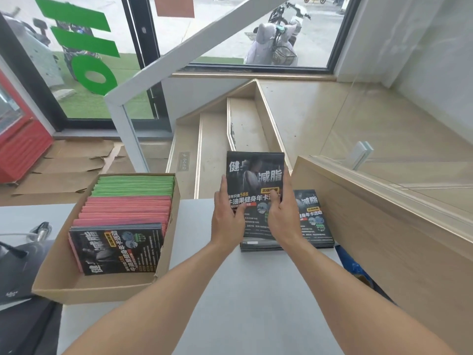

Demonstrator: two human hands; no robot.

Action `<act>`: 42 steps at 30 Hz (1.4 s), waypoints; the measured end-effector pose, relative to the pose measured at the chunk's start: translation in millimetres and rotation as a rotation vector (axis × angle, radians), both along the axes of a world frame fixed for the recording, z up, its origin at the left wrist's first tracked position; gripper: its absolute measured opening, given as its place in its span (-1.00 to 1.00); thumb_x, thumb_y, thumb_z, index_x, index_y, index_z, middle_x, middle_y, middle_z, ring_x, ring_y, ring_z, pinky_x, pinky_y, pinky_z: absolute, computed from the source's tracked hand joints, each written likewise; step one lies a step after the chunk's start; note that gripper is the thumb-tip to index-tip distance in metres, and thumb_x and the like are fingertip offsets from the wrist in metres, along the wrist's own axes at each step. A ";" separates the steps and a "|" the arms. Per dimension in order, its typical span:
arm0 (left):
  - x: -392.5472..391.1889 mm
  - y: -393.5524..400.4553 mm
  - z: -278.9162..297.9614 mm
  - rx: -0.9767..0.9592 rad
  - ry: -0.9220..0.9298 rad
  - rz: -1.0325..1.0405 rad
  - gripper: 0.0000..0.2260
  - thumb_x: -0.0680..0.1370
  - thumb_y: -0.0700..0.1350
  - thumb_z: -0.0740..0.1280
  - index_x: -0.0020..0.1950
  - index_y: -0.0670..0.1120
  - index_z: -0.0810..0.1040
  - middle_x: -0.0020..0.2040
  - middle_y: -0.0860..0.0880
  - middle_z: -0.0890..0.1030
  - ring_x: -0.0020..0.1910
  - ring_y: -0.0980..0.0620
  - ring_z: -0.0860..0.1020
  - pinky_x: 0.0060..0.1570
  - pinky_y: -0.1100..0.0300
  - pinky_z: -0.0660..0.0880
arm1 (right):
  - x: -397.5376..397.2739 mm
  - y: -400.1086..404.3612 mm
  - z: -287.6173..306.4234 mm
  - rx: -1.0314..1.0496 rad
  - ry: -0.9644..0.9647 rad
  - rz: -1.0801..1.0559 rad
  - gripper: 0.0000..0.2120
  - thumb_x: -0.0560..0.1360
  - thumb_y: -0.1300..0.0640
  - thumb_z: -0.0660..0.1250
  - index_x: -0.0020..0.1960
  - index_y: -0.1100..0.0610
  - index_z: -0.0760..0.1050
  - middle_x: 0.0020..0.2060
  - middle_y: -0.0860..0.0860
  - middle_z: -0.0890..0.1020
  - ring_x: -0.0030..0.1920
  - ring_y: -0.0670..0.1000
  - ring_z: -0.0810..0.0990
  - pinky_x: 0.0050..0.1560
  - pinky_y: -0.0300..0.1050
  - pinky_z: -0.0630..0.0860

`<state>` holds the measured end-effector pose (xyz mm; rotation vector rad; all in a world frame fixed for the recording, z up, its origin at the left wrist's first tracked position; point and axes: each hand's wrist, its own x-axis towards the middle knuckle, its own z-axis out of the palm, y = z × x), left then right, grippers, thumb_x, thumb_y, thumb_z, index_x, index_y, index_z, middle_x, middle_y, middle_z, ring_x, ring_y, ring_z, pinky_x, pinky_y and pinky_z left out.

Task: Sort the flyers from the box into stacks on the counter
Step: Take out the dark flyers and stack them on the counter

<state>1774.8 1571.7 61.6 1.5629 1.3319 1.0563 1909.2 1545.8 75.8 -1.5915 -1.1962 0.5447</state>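
A bundle of black flyers (256, 172) stands upright on its lower edge on the grey counter (250, 290). My left hand (226, 213) grips its left side and my right hand (282, 213) grips its right side, thumbs across the front. Just to the right lies a flat stack of the same black flyers (316, 221), partly hidden behind my right hand. On the left, the cardboard box (102, 289) holds green flyers (135, 185) at the far end, pink flyers (125, 210) in the middle and more black flyers (117, 249) nearest me.
A wooden partition (384, 226) with a glass panel borders the counter on the right. Something blue (354, 266) sits between it and the counter. Dark equipment (18, 272) lies at the left edge. Steps (212, 139) and a white handrail (122, 116) lie beyond the counter.
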 end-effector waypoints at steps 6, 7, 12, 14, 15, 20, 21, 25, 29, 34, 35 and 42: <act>24.8 19.3 4.4 0.112 -0.056 0.052 -0.30 0.63 -0.22 0.35 0.63 0.13 0.06 0.41 0.23 0.25 0.34 0.44 0.30 0.25 0.43 0.42 | 11.4 17.7 7.3 0.133 -0.016 -0.085 -0.34 0.72 0.16 0.12 0.49 -0.52 -0.05 0.56 -0.21 0.27 0.50 -0.01 0.37 0.41 0.14 0.45; 28.0 21.8 2.6 0.119 -0.066 0.047 -0.30 0.62 -0.21 0.36 0.61 0.15 0.06 0.43 0.22 0.26 0.40 0.31 0.31 0.32 0.26 0.46 | 13.6 20.3 5.8 0.136 -0.016 -0.097 -0.35 0.72 0.15 0.12 0.48 -0.52 -0.05 0.56 -0.22 0.27 0.49 -0.02 0.37 0.42 0.12 0.45; 36.2 24.6 -20.5 0.065 -0.037 0.045 -0.26 0.57 -0.28 0.37 0.60 0.13 0.07 0.41 0.20 0.27 0.40 0.21 0.33 0.38 0.10 0.47 | 18.5 23.1 -22.7 0.101 0.056 -0.106 -0.44 0.72 0.17 0.12 0.52 -0.35 0.06 0.47 -0.27 0.37 0.43 -0.23 0.38 0.37 -0.25 0.44; 38.8 20.4 -32.8 0.025 -0.073 0.073 -0.24 0.53 -0.34 0.38 0.58 0.12 0.11 0.43 0.12 0.31 0.43 0.13 0.36 0.37 0.01 0.49 | 16.3 19.0 -38.4 0.087 0.081 -0.108 -0.45 0.71 0.22 0.12 0.53 -0.28 0.09 0.39 -0.47 0.33 0.39 -0.39 0.32 0.28 -0.46 0.36; 40.4 18.0 -37.6 0.009 -0.097 0.087 -0.23 0.51 -0.36 0.38 0.56 0.13 0.12 0.44 0.10 0.32 0.44 0.11 0.36 0.36 -0.01 0.50 | 15.0 17.4 -44.6 0.075 0.092 -0.114 -0.46 0.71 0.23 0.11 0.53 -0.26 0.10 0.36 -0.53 0.29 0.38 -0.46 0.27 0.25 -0.53 0.30; 45.6 12.1 -30.7 0.087 -0.150 0.160 -0.15 0.50 -0.42 0.37 0.55 0.20 0.06 0.42 0.21 0.29 0.47 0.29 0.28 0.42 0.29 0.37 | 12.0 18.0 -42.0 0.160 0.103 -0.110 -0.48 0.71 0.20 0.10 0.54 -0.25 0.11 0.44 -0.27 0.39 0.47 -0.17 0.36 0.37 -0.24 0.41; 45.1 12.9 -28.0 0.114 -0.159 0.165 -0.15 0.49 -0.44 0.36 0.56 0.17 0.06 0.41 0.26 0.27 0.46 0.34 0.26 0.40 0.39 0.32 | 13.5 19.9 -40.7 0.190 0.098 -0.101 -0.48 0.71 0.20 0.09 0.55 -0.24 0.11 0.46 -0.14 0.41 0.47 -0.07 0.39 0.39 -0.14 0.44; 37.0 13.1 -33.6 0.170 -0.178 0.162 -0.18 0.47 -0.41 0.40 0.60 0.06 0.11 0.45 0.15 0.32 0.51 0.14 0.31 0.44 0.21 0.35 | 15.7 21.8 -43.5 0.260 0.050 -0.092 -0.47 0.70 0.16 0.09 0.57 -0.26 0.10 0.47 0.03 0.41 0.47 0.05 0.41 0.42 0.14 0.44; 33.7 5.7 -39.4 0.141 -0.148 0.145 -0.20 0.50 -0.38 0.41 0.61 0.05 0.13 0.41 0.24 0.32 0.45 0.20 0.36 0.39 0.33 0.35 | 11.3 13.1 -54.5 0.245 0.068 -0.143 -0.45 0.70 0.14 0.09 0.56 -0.33 0.10 0.45 0.01 0.41 0.45 0.07 0.42 0.38 0.20 0.47; 36.4 1.6 -36.7 0.135 -0.052 0.136 -0.23 0.56 -0.38 0.33 0.62 0.07 0.03 0.37 0.11 0.30 0.37 0.43 0.25 0.27 0.60 0.22 | 5.3 12.8 -53.3 0.186 0.078 -0.151 -0.46 0.71 0.21 0.09 0.57 -0.21 0.07 0.39 -0.25 0.39 0.43 -0.16 0.39 0.36 -0.17 0.45; 37.3 2.5 -34.7 0.141 -0.033 0.138 -0.25 0.58 -0.39 0.30 0.63 0.06 0.02 0.37 0.08 0.29 0.37 0.47 0.22 0.25 0.63 0.19 | 4.4 14.3 -50.9 0.166 0.069 -0.157 -0.45 0.71 0.24 0.10 0.56 -0.21 0.07 0.35 -0.28 0.38 0.39 -0.24 0.38 0.31 -0.31 0.42; 38.6 5.9 -25.0 0.155 0.027 0.123 -0.23 0.62 -0.37 0.23 0.64 0.14 -0.09 0.43 0.07 0.26 0.37 0.49 0.17 0.22 0.67 0.18 | 6.6 15.9 -43.6 0.133 0.010 -0.167 -0.41 0.72 0.26 0.07 0.54 -0.28 -0.02 0.46 -0.05 0.32 0.39 -0.38 0.26 0.22 -0.56 0.30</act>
